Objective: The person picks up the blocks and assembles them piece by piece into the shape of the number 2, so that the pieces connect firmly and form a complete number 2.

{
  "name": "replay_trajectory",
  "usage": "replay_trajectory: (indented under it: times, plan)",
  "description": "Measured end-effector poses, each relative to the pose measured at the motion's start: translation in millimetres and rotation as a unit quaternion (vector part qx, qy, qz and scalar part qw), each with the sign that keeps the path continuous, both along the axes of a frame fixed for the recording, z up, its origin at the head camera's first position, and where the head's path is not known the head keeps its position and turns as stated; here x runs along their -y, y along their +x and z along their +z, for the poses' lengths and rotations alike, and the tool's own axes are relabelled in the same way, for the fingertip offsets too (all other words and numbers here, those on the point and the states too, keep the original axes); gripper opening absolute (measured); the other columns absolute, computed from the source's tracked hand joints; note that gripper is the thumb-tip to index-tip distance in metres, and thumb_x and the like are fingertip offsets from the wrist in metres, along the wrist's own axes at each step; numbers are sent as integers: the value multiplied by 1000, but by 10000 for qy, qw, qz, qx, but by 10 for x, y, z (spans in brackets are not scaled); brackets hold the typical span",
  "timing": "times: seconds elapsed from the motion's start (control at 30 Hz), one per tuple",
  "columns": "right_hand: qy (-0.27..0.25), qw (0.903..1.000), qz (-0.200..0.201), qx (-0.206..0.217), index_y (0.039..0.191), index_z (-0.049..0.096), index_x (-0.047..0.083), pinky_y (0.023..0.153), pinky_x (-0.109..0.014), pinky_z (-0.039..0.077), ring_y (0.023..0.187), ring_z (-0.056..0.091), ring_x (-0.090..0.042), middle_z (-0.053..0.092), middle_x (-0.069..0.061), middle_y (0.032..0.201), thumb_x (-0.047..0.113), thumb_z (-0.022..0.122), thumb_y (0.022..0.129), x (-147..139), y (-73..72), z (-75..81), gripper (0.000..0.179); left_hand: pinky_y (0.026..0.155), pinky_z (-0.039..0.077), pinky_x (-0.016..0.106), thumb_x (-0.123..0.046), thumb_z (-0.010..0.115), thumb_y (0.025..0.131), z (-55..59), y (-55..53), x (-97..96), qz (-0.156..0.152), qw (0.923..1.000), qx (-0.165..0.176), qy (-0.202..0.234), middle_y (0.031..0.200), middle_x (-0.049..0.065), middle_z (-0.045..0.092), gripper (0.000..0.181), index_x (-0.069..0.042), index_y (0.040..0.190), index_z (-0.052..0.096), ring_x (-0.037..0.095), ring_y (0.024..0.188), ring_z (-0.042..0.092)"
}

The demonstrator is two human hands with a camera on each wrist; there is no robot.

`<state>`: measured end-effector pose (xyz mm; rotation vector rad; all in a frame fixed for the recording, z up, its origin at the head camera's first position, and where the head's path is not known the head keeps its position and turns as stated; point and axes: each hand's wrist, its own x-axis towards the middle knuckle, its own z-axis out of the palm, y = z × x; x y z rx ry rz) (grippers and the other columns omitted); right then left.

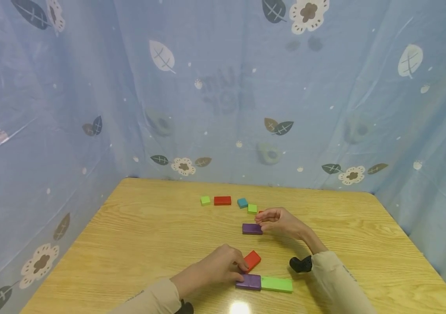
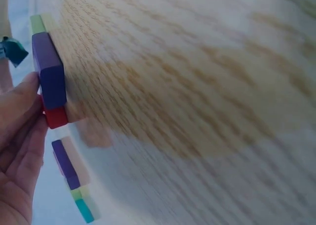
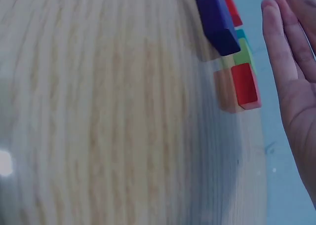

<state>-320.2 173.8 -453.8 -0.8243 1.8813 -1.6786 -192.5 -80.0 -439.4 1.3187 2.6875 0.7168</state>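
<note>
My left hand (image 1: 223,266) has its thumb on the left end of a purple block (image 1: 251,282), its fingers bent beside the far edge. This purple block (image 2: 52,69) lies end to end with a long light-green block (image 1: 277,284). A slanted red block (image 1: 253,260) lies just behind, close by the left fingertips. Farther back, my right hand (image 1: 283,222) hovers with loosely bent fingers at the right end of another purple block (image 1: 251,229). In the right wrist view, the right hand's fingers (image 3: 281,52) extend apart from that purple block (image 3: 217,22).
Small blocks stand along the back of the wooden table (image 1: 148,235): light green (image 1: 205,201), red (image 1: 223,200), blue (image 1: 243,203) and another light green (image 1: 252,209). A second red block (image 3: 247,87) is partly hidden behind the right hand in the head view. Patterned blue curtains (image 1: 226,109) surround the table.
</note>
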Motion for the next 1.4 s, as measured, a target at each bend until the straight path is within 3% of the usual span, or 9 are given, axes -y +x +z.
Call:
replay_trajectory:
  times: [0.23,0.37,0.7,0.97,1.2,1.4]
  plan:
    - [448,9937,-145,-1015,117,59,-13,87,-29,52,112,57,-43,58,-32,120,2,70,85,115,-1,1,37,79,43,6,-17,78,80,4,-7,3,-9,9999,139,25,94,-7,71,18,-10,96,76,-4,88,61]
    - [661,9876,-173,-1414,115,61,-12,87,-31,53,109,58,-43,60,-29,119,3,72,83,186,-23,32,37,78,43,6,-16,78,79,21,-9,-6,-14,9999,155,25,94,-7,71,18,-9,96,76,-3,88,61]
    - [972,9821,107,-1611,113,62,-15,88,-36,52,109,59,-42,61,-30,116,-2,75,78,274,-67,86,39,77,43,5,-18,79,79,19,-15,-6,-44,10000,25,21,94,-7,71,19,-9,96,76,-4,87,61]
    - [1621,9659,70,-2020,110,68,-5,88,-33,52,106,63,-33,68,-18,111,4,79,76,309,-46,78,37,77,43,5,-18,79,79,-9,-21,-3,-61,10000,26,32,94,-7,71,18,-10,95,76,-5,88,61]
    - [1715,9605,91,-2190,109,67,-9,86,-39,53,104,63,-37,67,-22,109,-1,78,76,332,-10,128,36,79,43,6,-18,79,78,-7,-29,-3,-52,10000,35,13,94,-8,71,19,-11,96,76,-6,88,60]
    - [1962,9495,101,-2448,109,67,-8,84,-36,54,103,64,-35,68,-20,108,1,80,75,301,-16,99,37,79,42,5,-17,79,78,-10,-22,0,-82,9999,70,52,94,-8,71,19,-10,96,76,-6,87,60]
